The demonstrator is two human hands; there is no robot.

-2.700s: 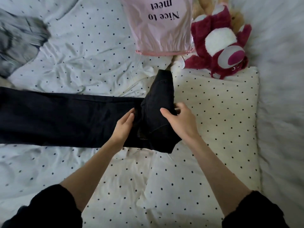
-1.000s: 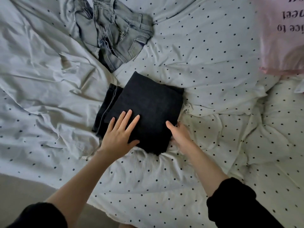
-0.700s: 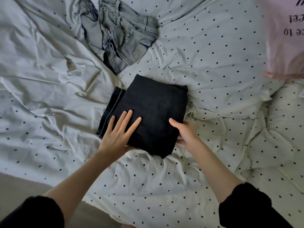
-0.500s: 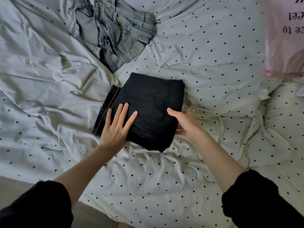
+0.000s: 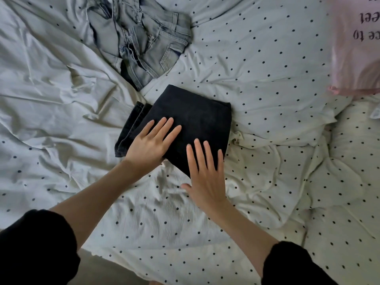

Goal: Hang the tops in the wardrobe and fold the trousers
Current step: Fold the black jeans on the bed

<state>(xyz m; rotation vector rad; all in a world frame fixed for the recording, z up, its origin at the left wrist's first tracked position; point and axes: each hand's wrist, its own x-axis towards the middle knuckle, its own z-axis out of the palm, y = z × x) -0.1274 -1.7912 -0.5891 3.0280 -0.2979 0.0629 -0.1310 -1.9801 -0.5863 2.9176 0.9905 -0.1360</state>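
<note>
Black trousers point(image 5: 197, 116) lie folded into a compact square on the dotted white bedsheet point(image 5: 267, 64), in the middle of the view. My left hand point(image 5: 152, 145) rests flat on their near left part, fingers straight. My right hand point(image 5: 205, 175) lies flat with its straight fingers over the near right corner of the fold and its palm above the sheet. A crumpled pair of light grey jeans point(image 5: 141, 36) lies unfolded on the bed beyond the black trousers, at the top left.
A pink pillow point(image 5: 357, 44) with dark lettering sits at the top right edge. A dotted cream pillow or cover point(image 5: 353, 182) bulges at the right. The bed's near edge runs along the bottom left, with floor point(image 5: 107, 272) below it.
My right hand has come out from the right side of the folded black trousers and now lies flat on their near corner. My left hand stays pressed on the fold.
</note>
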